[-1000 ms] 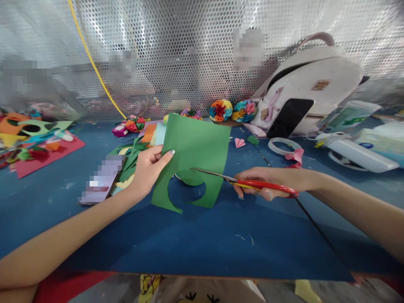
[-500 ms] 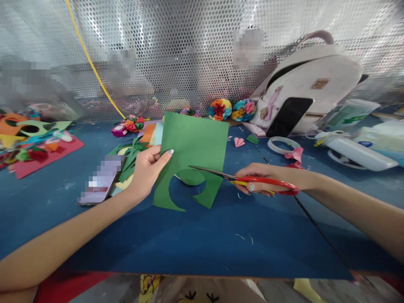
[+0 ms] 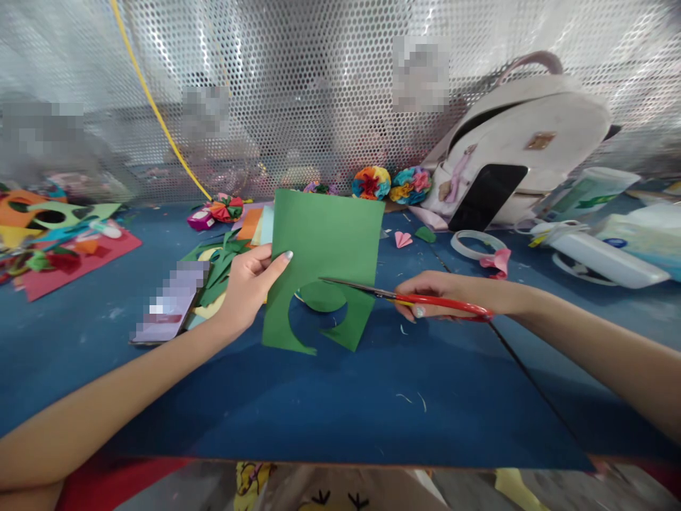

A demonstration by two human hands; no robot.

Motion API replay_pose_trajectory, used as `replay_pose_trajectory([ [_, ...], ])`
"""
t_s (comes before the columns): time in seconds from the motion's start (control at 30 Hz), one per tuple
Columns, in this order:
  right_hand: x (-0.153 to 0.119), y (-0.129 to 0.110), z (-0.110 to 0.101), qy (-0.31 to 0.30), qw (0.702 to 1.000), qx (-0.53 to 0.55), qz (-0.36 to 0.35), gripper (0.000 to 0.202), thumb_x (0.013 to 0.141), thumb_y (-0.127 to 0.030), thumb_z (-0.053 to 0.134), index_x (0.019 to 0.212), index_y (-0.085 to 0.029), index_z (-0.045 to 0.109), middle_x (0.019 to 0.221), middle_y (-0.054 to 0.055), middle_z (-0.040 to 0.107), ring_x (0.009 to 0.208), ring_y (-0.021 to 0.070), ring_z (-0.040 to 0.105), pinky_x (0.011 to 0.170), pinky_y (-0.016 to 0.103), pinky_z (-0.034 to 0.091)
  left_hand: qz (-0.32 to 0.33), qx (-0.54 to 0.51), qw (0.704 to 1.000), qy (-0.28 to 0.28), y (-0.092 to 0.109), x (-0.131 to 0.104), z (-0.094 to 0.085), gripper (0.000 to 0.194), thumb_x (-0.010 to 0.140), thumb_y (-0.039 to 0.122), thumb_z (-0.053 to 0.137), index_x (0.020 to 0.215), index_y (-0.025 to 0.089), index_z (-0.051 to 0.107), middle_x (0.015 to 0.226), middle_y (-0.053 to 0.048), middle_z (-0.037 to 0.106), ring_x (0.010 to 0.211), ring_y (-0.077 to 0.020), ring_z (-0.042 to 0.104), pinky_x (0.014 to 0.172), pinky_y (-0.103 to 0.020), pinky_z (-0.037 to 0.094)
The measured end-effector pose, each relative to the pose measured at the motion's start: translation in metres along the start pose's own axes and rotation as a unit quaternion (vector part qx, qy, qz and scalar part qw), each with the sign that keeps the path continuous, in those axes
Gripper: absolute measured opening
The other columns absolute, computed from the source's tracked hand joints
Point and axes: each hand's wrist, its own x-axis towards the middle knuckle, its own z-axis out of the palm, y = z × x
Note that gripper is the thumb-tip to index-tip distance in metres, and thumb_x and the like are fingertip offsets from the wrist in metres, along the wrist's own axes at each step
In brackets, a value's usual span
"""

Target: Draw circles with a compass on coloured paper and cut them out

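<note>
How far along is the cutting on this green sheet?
The green sheet already has a rounded opening cut through its lower edge. The left hand grips the sheet; the right hand holds the red scissors at it. The rounded green piece probably needs freeing; how much is attached is unclear.

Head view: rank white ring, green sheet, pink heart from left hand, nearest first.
1. Green sheet: in the left hand's grip.
2. Pink heart: on the table, right of the sheet.
3. White ring: farther right.

matt green paper (image 3: pixel 330 231), glossy red plastic scissor handles (image 3: pixel 452 306), shiny perforated metal screen (image 3: pixel 319 92)
</note>
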Motion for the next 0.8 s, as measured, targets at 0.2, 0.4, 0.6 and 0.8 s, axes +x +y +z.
replay_pose_trajectory([
  [0.2, 0.000, 0.011, -0.011, -0.026, 0.999, -0.011, -0.040, 0.076, 0.087, -0.086, 0.056, 0.106, -0.013, 0.064, 0.079, -0.001, 0.048, 0.061, 0.0103, 0.042, 0.052, 0.024, 0.032, 0.042, 0.028, 0.999, 0.014, -0.007, 0.008, -0.006, 0.036, 0.084, 0.047, 0.083, 0.066, 0.020, 0.067, 0.062, 0.002, 0.054, 0.055, -0.0116, 0.044, 0.050, -0.025, 0.035],
  [0.4, -0.007, 0.011, -0.013, -0.074, 0.995, 0.014, -0.065, 0.086, 0.081, -0.091, 0.058, 0.115, -0.012, 0.066, 0.084, 0.000, 0.050, 0.066, 0.0116, 0.044, 0.055, 0.024, 0.035, 0.045, 0.048, 0.998, 0.002, -0.004, 0.007, -0.006, 0.038, 0.083, 0.042, 0.083, 0.060, 0.019, 0.062, 0.060, 0.003, 0.048, 0.056, -0.0113, 0.039, 0.052, -0.026, 0.031],
  [0.6, -0.006, 0.004, -0.008, -0.086, 0.991, 0.021, -0.095, 0.088, 0.081, -0.092, 0.056, 0.114, -0.011, 0.067, 0.081, -0.002, 0.047, 0.064, 0.0110, 0.039, 0.052, 0.024, 0.031, 0.028, 0.047, 0.998, -0.018, 0.003, -0.001, 0.000, 0.039, 0.082, 0.045, 0.083, 0.060, 0.020, 0.063, 0.061, 0.001, 0.056, 0.062, -0.0154, 0.051, 0.057, -0.028, 0.041],
  [0.8, -0.008, -0.001, -0.001, -0.063, 0.995, 0.026, -0.066, 0.070, 0.093, -0.078, 0.056, 0.107, -0.010, 0.066, 0.076, -0.002, 0.048, 0.058, 0.0100, 0.044, 0.049, 0.024, 0.034, 0.015, 0.040, 0.999, -0.018, 0.002, -0.002, 0.000, 0.041, 0.083, 0.045, 0.083, 0.057, 0.021, 0.062, 0.061, 0.000, 0.056, 0.060, -0.0157, 0.051, 0.055, -0.029, 0.041],
])
